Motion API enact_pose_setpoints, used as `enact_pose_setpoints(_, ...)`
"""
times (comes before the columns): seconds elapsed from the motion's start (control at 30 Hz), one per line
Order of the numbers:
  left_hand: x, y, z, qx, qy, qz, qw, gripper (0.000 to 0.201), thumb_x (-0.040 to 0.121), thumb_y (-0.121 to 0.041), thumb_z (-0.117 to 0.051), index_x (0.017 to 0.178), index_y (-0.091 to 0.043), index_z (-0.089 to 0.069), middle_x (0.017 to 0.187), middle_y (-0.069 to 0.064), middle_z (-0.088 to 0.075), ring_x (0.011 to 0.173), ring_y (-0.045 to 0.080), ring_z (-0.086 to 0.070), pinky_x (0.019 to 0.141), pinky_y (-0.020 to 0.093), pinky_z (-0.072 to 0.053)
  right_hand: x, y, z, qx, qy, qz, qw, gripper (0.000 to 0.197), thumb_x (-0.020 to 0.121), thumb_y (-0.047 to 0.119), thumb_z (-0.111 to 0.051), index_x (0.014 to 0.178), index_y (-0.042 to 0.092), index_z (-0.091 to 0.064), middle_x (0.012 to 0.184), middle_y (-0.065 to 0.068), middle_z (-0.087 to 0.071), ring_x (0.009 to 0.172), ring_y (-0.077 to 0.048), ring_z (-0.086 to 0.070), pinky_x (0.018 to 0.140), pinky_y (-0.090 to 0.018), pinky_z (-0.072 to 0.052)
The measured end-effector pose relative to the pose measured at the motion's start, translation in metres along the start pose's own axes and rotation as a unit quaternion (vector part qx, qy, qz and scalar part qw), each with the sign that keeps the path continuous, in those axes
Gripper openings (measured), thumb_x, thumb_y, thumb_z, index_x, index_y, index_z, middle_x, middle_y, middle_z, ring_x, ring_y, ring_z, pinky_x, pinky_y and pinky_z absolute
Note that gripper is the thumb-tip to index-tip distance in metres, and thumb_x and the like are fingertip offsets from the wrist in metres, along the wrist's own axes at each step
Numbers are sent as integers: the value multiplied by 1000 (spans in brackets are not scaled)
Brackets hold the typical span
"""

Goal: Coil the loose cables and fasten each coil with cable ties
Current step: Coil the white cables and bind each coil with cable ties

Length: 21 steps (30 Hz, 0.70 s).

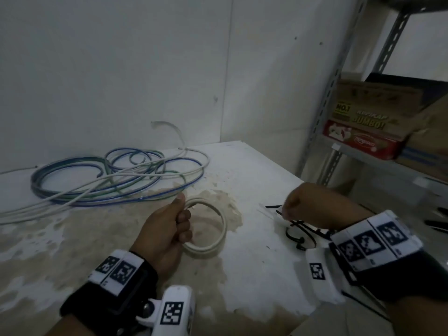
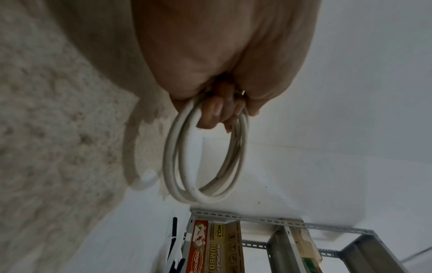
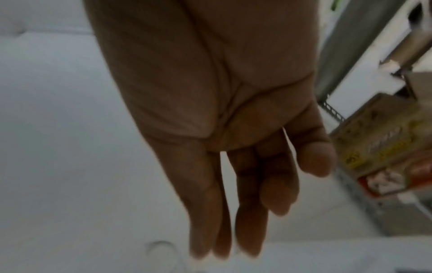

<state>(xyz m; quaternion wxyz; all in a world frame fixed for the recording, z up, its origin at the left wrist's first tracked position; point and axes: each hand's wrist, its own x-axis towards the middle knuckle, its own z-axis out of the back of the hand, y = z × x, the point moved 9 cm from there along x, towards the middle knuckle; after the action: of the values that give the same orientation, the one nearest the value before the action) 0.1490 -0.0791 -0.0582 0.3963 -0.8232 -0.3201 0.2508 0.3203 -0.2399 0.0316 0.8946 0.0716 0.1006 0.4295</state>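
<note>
My left hand [image 1: 181,225] grips a small coil of white cable [image 1: 219,235] and holds it just above the worn white table [image 1: 252,163]. In the left wrist view its fingers [image 2: 217,114] curl round the top of the coil [image 2: 180,162], which hangs as several loops. My right hand [image 1: 294,207] hovers over a bunch of black cable ties [image 1: 299,232] on the table's right side. Its fingers [image 3: 247,221] are straight and relaxed, with nothing in them. A loose tangle of blue, green and white cables [image 1: 116,175] lies at the back left.
A grey metal shelf rack [image 1: 337,98] stands right of the table, holding cardboard boxes [image 1: 378,112] and a red box [image 1: 358,139]. White walls close off the back. Dark objects [image 1: 438,225] lie at the far right edge.
</note>
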Motion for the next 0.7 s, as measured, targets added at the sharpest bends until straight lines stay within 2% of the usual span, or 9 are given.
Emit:
enact_pose_setpoints(0.07,1,0,2,-15,1,-3,1000,32,100,-22,-41,69,-18,-36,48,-7,-28,32,4,-20,32,14,-20,-5,-15,-13,-87,77,-33,993,19,86,22,-63,100,13,-73,90,1,-65,78,-11,-59,56,-13,-39)
enact_pose_setpoints(0.13,1,1,4,-24,2,-1,1000,32,100,-22,-40,69,-18,-36,48,-6,-28,32,4,-20,32,14,-22,-10,-25,-29,-153,149,-57,975,25,85,23,-65,105,10,-71,78,3,-61,60,-6,-52,50,-12,-37)
enact_pose_setpoints(0.23,2,4,6,-37,3,4,999,30,101,-22,-40,71,-16,-38,49,-6,-29,32,5,-20,32,15,-24,-9,-34,-35,-191,175,-81,962,32,84,25,-68,112,10,-66,68,8,-51,53,-1,-41,45,-11,-33)
enact_pose_setpoints(0.33,2,4,7,-57,11,12,998,29,101,-22,-39,73,-15,-39,49,-6,-29,32,5,-22,32,15,-26,-6,-35,-46,-228,194,-76,951,42,82,26,-71,119,9,-62,96,-2,-62,65,-8,-48,53,-16,-38)
enact_pose_setpoints(0.4,2,4,6,-71,15,19,997,28,101,-22,-39,74,-15,-40,49,-6,-30,32,5,-22,32,15,-26,-3,-36,-57,-252,202,-64,944,47,81,28,-72,122,8,-60,115,-6,-64,84,-13,-53,69,-21,-45)
enact_pose_setpoints(0.5,1,3,6,-72,17,18,997,29,101,-22,-39,72,-15,-38,49,-5,-31,32,5,-23,32,16,-27,1,-38,-64,-257,196,-53,945,45,81,27,-72,120,8,-61,119,-6,-64,99,-19,-61,80,-24,-46)
enact_pose_setpoints(0.57,1,3,5,-62,21,17,998,31,101,-22,-38,71,-15,-37,50,-5,-31,32,5,-23,32,16,-27,1,-37,-60,-253,192,-49,947,42,83,25,-70,119,6,-61,111,-7,-65,84,-15,-59,70,-19,-48)
enact_pose_setpoints(0.63,2,4,6,-57,25,18,998,31,101,-23,-38,71,-15,-36,51,-4,-32,32,5,-24,33,16,-28,-2,-32,-48,-247,183,-39,951,33,86,23,-66,115,7,-64,90,-2,-63,61,-7,-49,48,-10,-38)
enact_pose_setpoints(0.7,2,5,8,-60,27,17,998,30,101,-24,-38,73,-14,-38,51,-4,-33,33,6,-25,34,18,-30,-3,-25,-29,-232,153,-24,960,21,87,22,-64,105,12,-69,78,4,-57,55,-2,-43,42,-8,-33)
